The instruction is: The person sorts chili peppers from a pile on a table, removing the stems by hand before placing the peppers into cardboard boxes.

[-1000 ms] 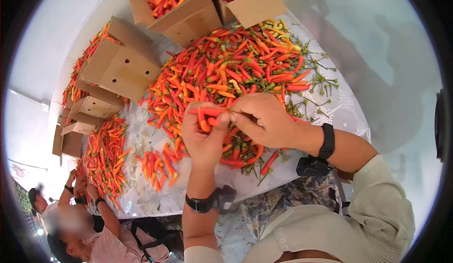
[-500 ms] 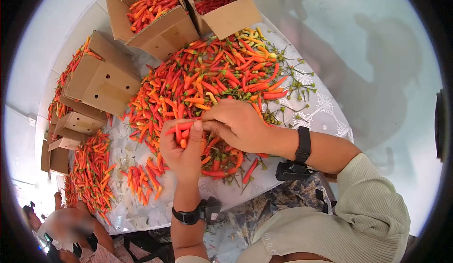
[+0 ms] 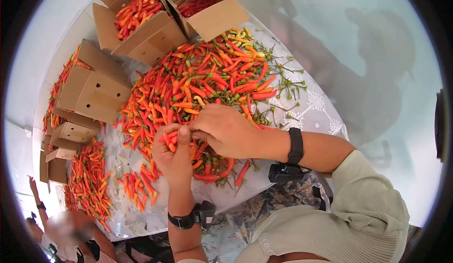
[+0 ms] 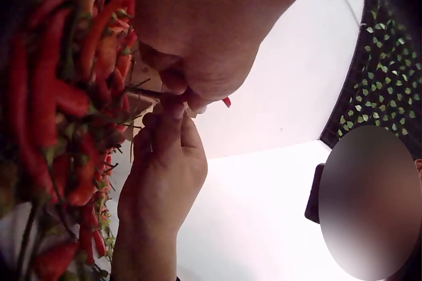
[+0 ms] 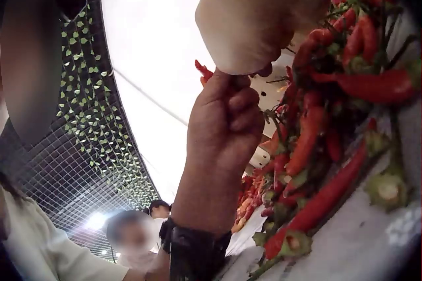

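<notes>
In the head view the left hand curls round a few red-orange chilies, its thumb lying over them. Fingertips of the right hand meet the left thumb and pinch at the end of a chili. A dark thin stem shows by the touching fingertips in the left wrist view, and a red tip sticks out past the hand. From the right wrist, red chili tips poke out beside the left hand. What exactly the right fingertips pinch is partly hidden.
A large chili pile lies beyond the hands, with green stems at its right. Cardboard boxes with chilies stand behind and to the left. A smaller pile and another person are at the lower left.
Both hands, close together throughout, have shifted left in the head view, as have the piles and boxes. At the lower left, the other person's arm is now raised.
</notes>
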A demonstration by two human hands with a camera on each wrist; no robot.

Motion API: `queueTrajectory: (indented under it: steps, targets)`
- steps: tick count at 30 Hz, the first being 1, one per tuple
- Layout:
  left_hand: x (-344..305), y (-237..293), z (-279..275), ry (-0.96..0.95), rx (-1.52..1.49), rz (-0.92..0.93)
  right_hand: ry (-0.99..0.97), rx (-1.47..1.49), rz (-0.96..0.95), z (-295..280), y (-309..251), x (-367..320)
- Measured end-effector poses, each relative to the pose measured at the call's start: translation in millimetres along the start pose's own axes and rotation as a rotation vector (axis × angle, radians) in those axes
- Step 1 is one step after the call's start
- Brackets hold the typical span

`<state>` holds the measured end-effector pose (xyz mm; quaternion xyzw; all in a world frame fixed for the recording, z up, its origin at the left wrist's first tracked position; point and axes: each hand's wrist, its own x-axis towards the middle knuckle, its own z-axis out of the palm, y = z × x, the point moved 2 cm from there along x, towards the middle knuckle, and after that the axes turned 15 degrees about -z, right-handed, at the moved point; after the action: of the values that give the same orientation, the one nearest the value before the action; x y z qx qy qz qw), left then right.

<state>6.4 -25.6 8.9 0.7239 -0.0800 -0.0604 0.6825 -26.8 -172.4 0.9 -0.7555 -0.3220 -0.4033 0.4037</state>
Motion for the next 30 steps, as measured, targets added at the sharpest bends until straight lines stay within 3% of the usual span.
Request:
queueTrajectory:
  steps: [9,18,21,27,30]
  targets:
    - [0.1,0.4,0.5,-0.169,-0.305,-0.133,0.048,0.064,-0.107,-3.4,-2.4,3.3]
    - [8.2,-2.5,-10.2,-0.177,-0.486,-0.345,-0.099,0.056,-0.210,-11.5,-8.7,10.1]
    - [10.3,-0.1,-7.6,-0.182,-0.557,-0.388,-0.081,0.019,-0.001,-13.3,-7.5,10.9]
    - [12.0,-4.3,-6.7,-0.238,-0.630,-0.452,-0.107,-0.423,0.142,-32.0,38.1,4.1]
    - [11.4,-3.1,-6.6,-0.248,-0.588,-0.442,-0.035,-0.625,-0.004,-35.1,48.4,8.2]
